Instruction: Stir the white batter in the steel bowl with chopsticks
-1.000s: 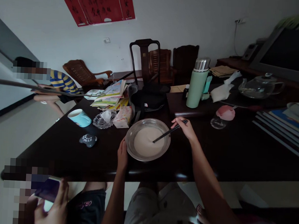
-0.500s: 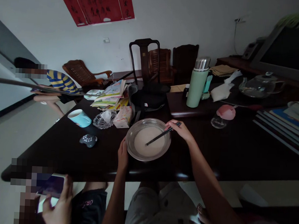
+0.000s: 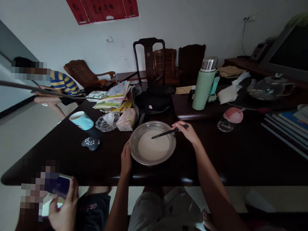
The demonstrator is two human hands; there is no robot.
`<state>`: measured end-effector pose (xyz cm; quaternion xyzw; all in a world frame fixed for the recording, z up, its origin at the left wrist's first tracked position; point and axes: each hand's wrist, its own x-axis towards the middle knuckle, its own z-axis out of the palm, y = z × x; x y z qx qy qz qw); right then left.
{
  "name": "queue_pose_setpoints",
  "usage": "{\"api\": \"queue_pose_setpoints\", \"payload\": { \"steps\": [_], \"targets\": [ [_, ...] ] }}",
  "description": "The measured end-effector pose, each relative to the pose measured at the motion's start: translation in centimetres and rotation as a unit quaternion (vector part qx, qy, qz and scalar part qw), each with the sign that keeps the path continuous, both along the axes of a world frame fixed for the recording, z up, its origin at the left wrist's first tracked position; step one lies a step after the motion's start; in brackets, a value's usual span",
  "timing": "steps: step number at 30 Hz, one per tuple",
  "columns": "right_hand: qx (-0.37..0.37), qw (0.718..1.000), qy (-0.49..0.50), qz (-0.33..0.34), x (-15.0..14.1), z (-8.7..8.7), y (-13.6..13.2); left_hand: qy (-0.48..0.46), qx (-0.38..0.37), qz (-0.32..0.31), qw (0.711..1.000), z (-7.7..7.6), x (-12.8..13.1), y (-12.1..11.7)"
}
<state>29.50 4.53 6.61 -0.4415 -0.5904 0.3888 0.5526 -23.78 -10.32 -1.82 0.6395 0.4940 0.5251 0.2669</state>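
Observation:
A wide metal bowl [image 3: 134, 153] of pale, milky liquid [image 3: 153, 150] stands near the front edge of the dark table. My left hand [image 3: 126, 158] grips the bowl's left rim, its thumb side against the metal. Over the right rim, my right hand [image 3: 186, 131] is closed round dark chopsticks [image 3: 165, 133]. Their tips reach into the liquid towards the back of the bowl. Just behind the bowl lie a tissue pack [image 3: 126, 120] and a black bag [image 3: 154, 101].
Left on the table [image 3: 64, 155] are a blue mug [image 3: 81, 120], a glass dish [image 3: 104, 124] and a grey game controller [image 3: 90, 144]. A green thermos [image 3: 204, 87], pink-topped jar [image 3: 231, 118], glass teapot [image 3: 270, 88] and stacked books [image 3: 292, 129] are right. Another person's hand [image 3: 65, 205] holds a phone.
The chopstick tips have swung away from me, from the middle of the liquid towards the back, and the chopsticks lie flatter. My left hand stays on the rim.

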Motion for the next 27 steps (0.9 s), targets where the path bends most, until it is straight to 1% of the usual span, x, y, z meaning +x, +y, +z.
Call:
{"api": "queue_pose_setpoints", "payload": {
  "steps": [2, 3, 5, 7, 8, 10, 13, 14, 16, 18, 19, 21, 24, 27],
  "targets": [
    [-0.007, 1.000, 0.007, -0.027, 0.25, -0.02, -0.01, 0.008, 0.011, -0.001, 1.000, -0.10, 0.05, 0.33],
    [-0.014, 1.000, 0.007, -0.023, 0.31, -0.03, -0.03, 0.015, 0.015, -0.002, 1.000, -0.14, 0.07, 0.46],
    [-0.022, 1.000, 0.001, 0.015, 0.18, -0.07, -0.06, 0.028, 0.016, -0.003, 0.999, -0.19, 0.07, 0.62],
    [-0.013, 0.998, -0.007, 0.055, -0.10, -0.11, -0.05, 0.038, 0.012, -0.002, 0.999, -0.26, 0.02, 0.62],
    [-0.004, 0.998, -0.009, 0.060, -0.20, -0.14, -0.02, 0.042, 0.007, 0.000, 0.999, -0.31, -0.01, 0.57],
    [0.008, 0.999, -0.007, 0.031, -0.17, -0.19, 0.07, 0.047, -0.004, 0.008, 0.999, -0.44, -0.07, 0.36],
    [-0.005, 1.000, -0.004, -0.028, 0.22, -0.26, 0.15, 0.055, -0.022, 0.017, 0.998, -0.66, -0.16, -0.05],
    [-0.013, 0.999, -0.005, -0.029, 0.30, -0.26, 0.15, 0.056, -0.025, 0.017, 0.998, -0.71, -0.19, -0.16],
    [-0.023, 1.000, -0.011, 0.003, 0.25, -0.23, 0.12, 0.056, -0.029, 0.012, 0.998, -0.76, -0.20, -0.31],
    [-0.020, 0.999, -0.013, 0.041, 0.05, -0.16, 0.08, 0.055, -0.024, 0.002, 0.998, -0.65, -0.12, -0.34],
    [-0.014, 0.999, -0.012, 0.047, -0.03, -0.12, 0.06, 0.057, -0.020, -0.005, 0.998, -0.55, -0.03, -0.34],
    [-0.005, 1.000, -0.006, 0.027, -0.04, -0.06, 0.04, 0.063, -0.009, -0.013, 0.998, -0.28, 0.22, -0.32],
    [-0.016, 1.000, -0.001, -0.005, 0.14, -0.04, 0.01, 0.067, 0.001, -0.014, 0.998, 0.08, 0.54, -0.31],
    [-0.024, 0.999, -0.004, 0.032, -0.01, -0.08, 0.02, 0.046, -0.004, -0.007, 0.999, 0.16, 0.49, -0.31]
  ]
}}
